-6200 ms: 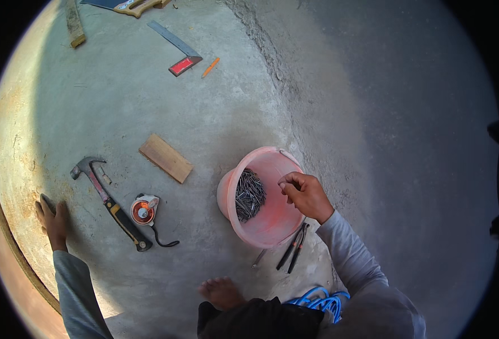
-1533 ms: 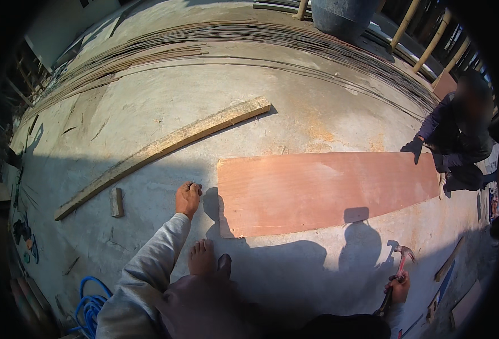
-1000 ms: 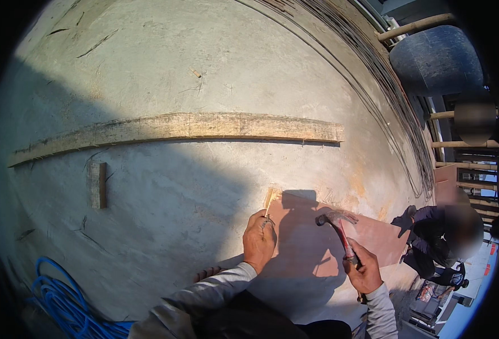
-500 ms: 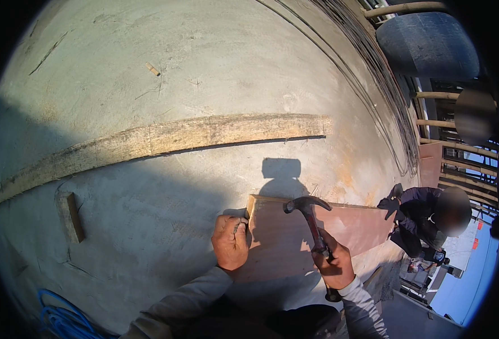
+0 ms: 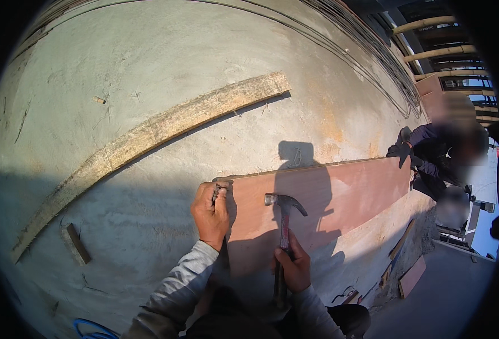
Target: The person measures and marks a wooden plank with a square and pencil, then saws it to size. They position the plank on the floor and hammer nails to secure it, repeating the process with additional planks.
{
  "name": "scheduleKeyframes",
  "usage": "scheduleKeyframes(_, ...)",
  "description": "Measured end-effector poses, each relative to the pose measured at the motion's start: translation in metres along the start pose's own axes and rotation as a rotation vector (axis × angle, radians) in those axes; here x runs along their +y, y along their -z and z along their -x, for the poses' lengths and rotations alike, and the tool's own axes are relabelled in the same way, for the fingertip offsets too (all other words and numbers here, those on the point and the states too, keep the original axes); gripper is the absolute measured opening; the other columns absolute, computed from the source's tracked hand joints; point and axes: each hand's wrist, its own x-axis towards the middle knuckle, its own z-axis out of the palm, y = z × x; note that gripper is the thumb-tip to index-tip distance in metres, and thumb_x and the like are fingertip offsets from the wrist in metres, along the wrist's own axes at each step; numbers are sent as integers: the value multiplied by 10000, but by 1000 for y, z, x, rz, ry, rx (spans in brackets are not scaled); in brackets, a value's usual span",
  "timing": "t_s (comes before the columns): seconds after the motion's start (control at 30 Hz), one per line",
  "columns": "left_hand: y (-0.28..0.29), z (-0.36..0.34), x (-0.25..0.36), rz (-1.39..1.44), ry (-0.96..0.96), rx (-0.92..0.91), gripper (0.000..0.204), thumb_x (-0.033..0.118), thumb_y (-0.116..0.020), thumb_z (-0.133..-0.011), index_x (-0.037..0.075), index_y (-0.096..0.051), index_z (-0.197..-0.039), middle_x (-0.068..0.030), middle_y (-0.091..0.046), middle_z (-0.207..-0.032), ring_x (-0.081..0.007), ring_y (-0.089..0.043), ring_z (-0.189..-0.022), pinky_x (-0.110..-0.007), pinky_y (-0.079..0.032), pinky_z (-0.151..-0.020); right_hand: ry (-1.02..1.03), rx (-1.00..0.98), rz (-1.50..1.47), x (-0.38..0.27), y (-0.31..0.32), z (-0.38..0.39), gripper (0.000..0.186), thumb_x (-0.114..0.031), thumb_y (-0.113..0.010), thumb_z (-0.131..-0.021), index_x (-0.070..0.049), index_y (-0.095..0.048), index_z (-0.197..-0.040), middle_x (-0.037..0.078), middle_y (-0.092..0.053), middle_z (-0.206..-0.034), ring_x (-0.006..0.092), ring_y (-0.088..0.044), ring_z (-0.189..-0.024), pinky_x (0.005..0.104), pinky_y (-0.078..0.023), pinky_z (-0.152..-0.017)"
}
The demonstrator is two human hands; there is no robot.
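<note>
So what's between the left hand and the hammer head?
In the head view, part of the reddish board lies between left hand and hammer head.

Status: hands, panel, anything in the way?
Left hand closed on small grey pieces, by corner of plywood panel. Right hand gripping claw hammer over panel. Co-worker's gloved hand at far end.

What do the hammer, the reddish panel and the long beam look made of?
Hammer: head apparently steel, dull grey with slight glint; handle material unclear, patchy red and dark. Reddish panel: probably plywood, smooth, faintly streaked. Long beam: likely timber, rough, unpainted, pale brown, stained.
</note>
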Motion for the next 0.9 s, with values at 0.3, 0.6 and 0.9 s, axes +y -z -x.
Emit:
scheduleKeyframes(0.3,-21,15,-10,-98,-220,173,109,36,-646,-916,36,-735,-979,-67,-534,-779,-187,-528,-704,-308,-438,-651,92,-102,52,29,31,17,710,-43,-609,-936,-16,-253,-1550,91,-628,-885,174,-637,-734,326,-549,-660)
scheduleKeyframes(0.6,-20,12,-19,-106,-254,158,118,34,-658,-860,79,-729,-943,-95,-552,-766,-255,-563,-692,-358,-449,-631,856,-140,842,-28,32,11,684,-77,-631,-906,-42,-335,-1522,238,-617,-1073,363,-662,-941,419,-536,-806)
scheduleKeyframes(0.9,-21,10,-31,-116,-259,169,189,-6,-630,-802,54,-686,-972,-151,-641,-882,-334,-655,-786,-403,-514,-711,810,-339,1546,-106,7,-14,633,-124,-584,-940,-127,-363,-1533,192,-585,-950,346,-639,-753,460,-550,-643)
